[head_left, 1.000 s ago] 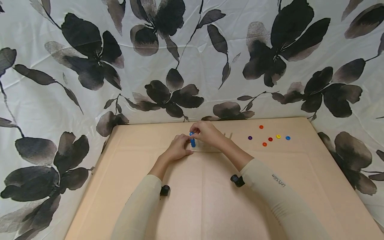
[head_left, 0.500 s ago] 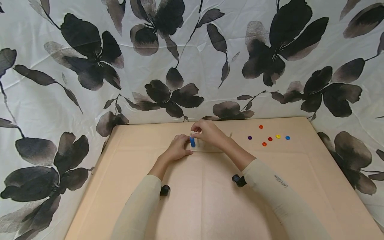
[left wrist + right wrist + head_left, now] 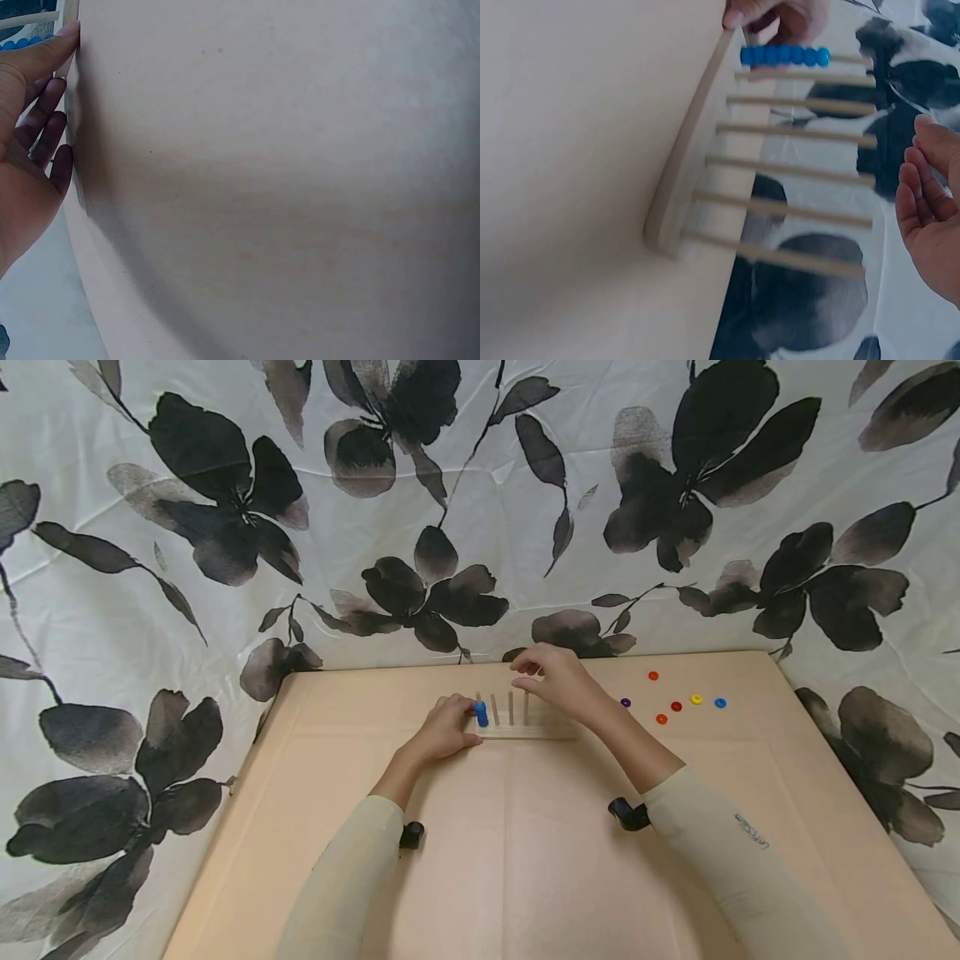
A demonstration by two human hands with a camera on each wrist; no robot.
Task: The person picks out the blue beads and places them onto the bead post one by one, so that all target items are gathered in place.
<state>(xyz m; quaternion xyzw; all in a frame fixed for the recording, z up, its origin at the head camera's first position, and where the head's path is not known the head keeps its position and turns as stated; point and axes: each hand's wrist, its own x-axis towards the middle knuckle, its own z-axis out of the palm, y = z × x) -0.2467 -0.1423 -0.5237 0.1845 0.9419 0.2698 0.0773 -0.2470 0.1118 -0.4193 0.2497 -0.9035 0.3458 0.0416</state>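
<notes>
A wooden peg rack (image 3: 528,732) with several upright pegs stands near the table's far edge. Blue beads (image 3: 481,714) are stacked on its leftmost peg, and in the right wrist view the bead column (image 3: 784,55) leaves the peg's tip bare. The other pegs visible there carry nothing. My left hand (image 3: 442,731) grips the rack's left end, thumb (image 3: 64,39) on the front of the base and fingers behind. My right hand (image 3: 561,683) hovers above the rack's right part, fingers loosely bent, with nothing seen between thumb and fingertips; it hides the rightmost pegs in the head view.
To the right of the rack lie several loose beads: orange (image 3: 662,719), red (image 3: 677,706), yellow (image 3: 696,699), blue (image 3: 721,702) and a purple one (image 3: 626,702) partly by the right forearm. Floral cloth (image 3: 420,510) hangs behind the table (image 3: 502,843).
My right hand has moved off the blue bead stack, to the right and slightly up, uncovering the middle pegs. A blue bead at its fingertips earlier now sits on the stack. My left hand stays put.
</notes>
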